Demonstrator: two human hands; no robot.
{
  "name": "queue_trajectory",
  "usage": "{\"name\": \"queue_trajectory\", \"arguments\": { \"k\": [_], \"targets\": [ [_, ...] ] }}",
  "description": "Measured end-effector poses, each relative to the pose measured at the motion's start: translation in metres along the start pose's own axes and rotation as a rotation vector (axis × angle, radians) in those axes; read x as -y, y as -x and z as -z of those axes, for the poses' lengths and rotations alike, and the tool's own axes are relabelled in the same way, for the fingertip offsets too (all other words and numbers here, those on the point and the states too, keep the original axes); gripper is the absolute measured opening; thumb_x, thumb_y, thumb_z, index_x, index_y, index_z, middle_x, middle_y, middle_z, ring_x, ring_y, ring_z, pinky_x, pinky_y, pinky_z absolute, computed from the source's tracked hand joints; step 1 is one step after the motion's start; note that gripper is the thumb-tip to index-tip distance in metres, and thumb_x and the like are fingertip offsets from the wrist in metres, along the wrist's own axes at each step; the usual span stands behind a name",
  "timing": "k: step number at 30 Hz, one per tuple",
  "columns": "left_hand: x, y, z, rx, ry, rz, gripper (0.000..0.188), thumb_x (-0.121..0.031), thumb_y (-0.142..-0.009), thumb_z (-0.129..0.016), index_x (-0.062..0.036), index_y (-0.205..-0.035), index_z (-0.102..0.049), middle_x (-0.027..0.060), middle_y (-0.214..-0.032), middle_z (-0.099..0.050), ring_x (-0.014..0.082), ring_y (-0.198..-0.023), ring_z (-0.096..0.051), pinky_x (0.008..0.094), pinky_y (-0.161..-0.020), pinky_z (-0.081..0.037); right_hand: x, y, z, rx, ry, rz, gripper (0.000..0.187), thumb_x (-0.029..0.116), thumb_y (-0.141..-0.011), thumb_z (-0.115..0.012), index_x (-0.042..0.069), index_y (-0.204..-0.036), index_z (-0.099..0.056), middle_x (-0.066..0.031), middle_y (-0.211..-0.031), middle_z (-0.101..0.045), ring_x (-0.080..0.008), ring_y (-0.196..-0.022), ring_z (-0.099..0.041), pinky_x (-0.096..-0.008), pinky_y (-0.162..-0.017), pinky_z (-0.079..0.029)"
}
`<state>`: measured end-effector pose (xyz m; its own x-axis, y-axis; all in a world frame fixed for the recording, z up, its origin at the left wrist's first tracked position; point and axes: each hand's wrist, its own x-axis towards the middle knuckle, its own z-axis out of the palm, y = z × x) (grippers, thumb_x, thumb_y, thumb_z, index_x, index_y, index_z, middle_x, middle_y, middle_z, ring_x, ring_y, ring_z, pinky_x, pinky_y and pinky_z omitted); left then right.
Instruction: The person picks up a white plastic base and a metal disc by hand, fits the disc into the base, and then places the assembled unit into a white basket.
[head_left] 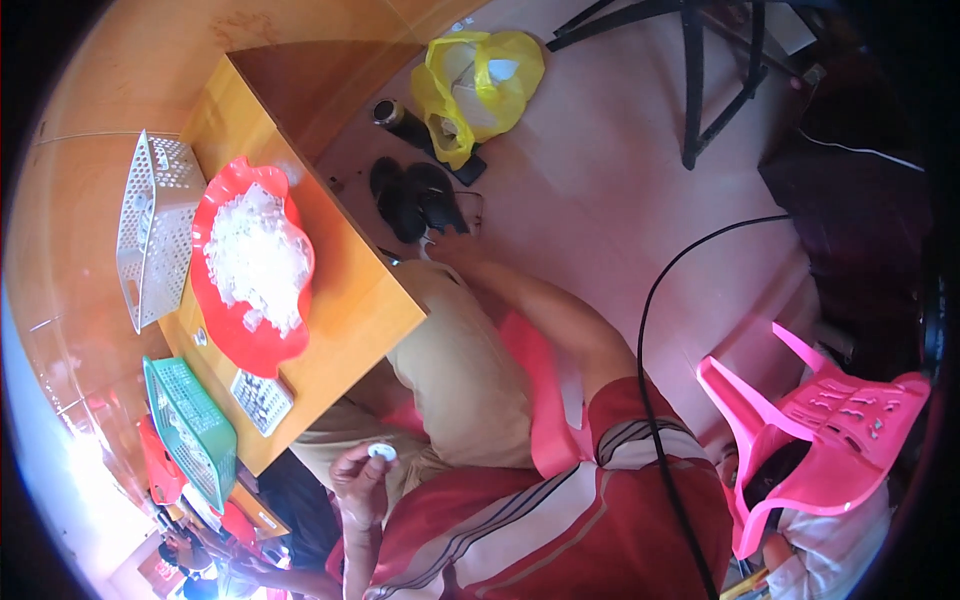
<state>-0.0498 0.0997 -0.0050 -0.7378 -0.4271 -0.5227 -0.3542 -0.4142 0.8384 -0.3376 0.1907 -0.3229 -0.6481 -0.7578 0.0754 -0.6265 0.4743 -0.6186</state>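
My left hand (358, 482) is raised in front of my body, with thumb and fingers pinched on a small white round piece (381, 452). My right arm reaches down past my knee. The right hand (452, 250) is low beside the dark sandals (415, 195), and its fingers are too small and partly hidden to read. On the wooden table (350, 300) stands a red scalloped tray (225, 325) heaped with small white pieces (255, 250). Beside the tray lies a small white grid box (263, 402) with dark bits in it.
A white perforated basket (160, 215) and a green basket (190, 430) stand along the table's far side. On the floor are a yellow plastic bag (520, 75), a dark bottle (400, 122) and a phone (470, 168). A pink chair (830, 430) stands at right; a black cable (645, 330) crosses the view.
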Motion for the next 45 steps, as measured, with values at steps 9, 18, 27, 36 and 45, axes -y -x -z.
{"name": "queue_trajectory", "arguments": {
  "k": [9,18,27,36,45],
  "targets": [
    [0.006,-0.027,0.008,-0.005,-0.207,0.284,0.019,0.002,-0.082,-0.070,0.0022,-0.101,-0.067,0.0163,-0.100,-0.070,0.0226,-0.090,-0.068,0.0352,-0.083,-0.055,-0.062,-0.077,-0.112,0.248,0.632,0.035,0.041,0.029,-0.089,-0.047,0.012,-0.125,-0.055,-0.0180,-0.140,-0.044,-0.0379,-0.088,-0.061,-0.0540,-0.063,-0.053],
    [0.007,-0.052,0.018,0.057,-0.204,0.406,0.020,0.006,-0.084,-0.067,0.0002,-0.103,-0.068,0.0121,-0.098,-0.072,0.0150,-0.087,-0.066,0.0260,-0.078,-0.054,-0.087,-0.121,-0.106,0.305,0.424,0.021,0.035,0.023,-0.087,-0.052,0.017,-0.121,-0.061,-0.0170,-0.130,-0.050,-0.0360,-0.094,-0.061,-0.0532,-0.066,-0.053],
    [0.011,-0.059,0.021,0.090,-0.235,0.413,0.024,0.010,-0.082,-0.066,-0.0005,-0.103,-0.068,0.0113,-0.100,-0.072,0.0162,-0.089,-0.067,0.0270,-0.080,-0.053,-0.079,-0.140,-0.106,0.467,0.385,-0.140,0.031,0.022,-0.090,-0.050,0.019,-0.119,-0.061,-0.0162,-0.116,-0.054,-0.0369,-0.099,-0.061,-0.0583,-0.067,-0.052],
    [0.015,-0.055,0.025,0.107,-0.250,0.394,0.020,0.007,-0.083,-0.068,-0.0008,-0.102,-0.068,0.0107,-0.097,-0.072,0.0121,-0.079,-0.067,0.0236,-0.069,-0.054,-0.082,-0.107,-0.078,0.397,0.403,-0.013,0.022,0.012,-0.081,-0.059,0.000,-0.099,-0.065,-0.0167,-0.105,-0.060,-0.0319,-0.095,-0.064,-0.0453,-0.071,-0.056],
    [0.017,-0.052,0.024,0.089,-0.143,0.440,0.016,0.008,-0.082,-0.067,0.0016,-0.097,-0.068,0.0156,-0.098,-0.071,0.0236,-0.093,-0.068,0.0361,-0.088,-0.054,-0.119,-0.070,-0.051,0.398,0.427,-0.187,0.025,0.010,-0.081,-0.059,0.005,-0.105,-0.065,-0.0173,-0.112,-0.059,-0.0344,-0.097,-0.064,-0.0448,-0.075,-0.056]
  ]
}}
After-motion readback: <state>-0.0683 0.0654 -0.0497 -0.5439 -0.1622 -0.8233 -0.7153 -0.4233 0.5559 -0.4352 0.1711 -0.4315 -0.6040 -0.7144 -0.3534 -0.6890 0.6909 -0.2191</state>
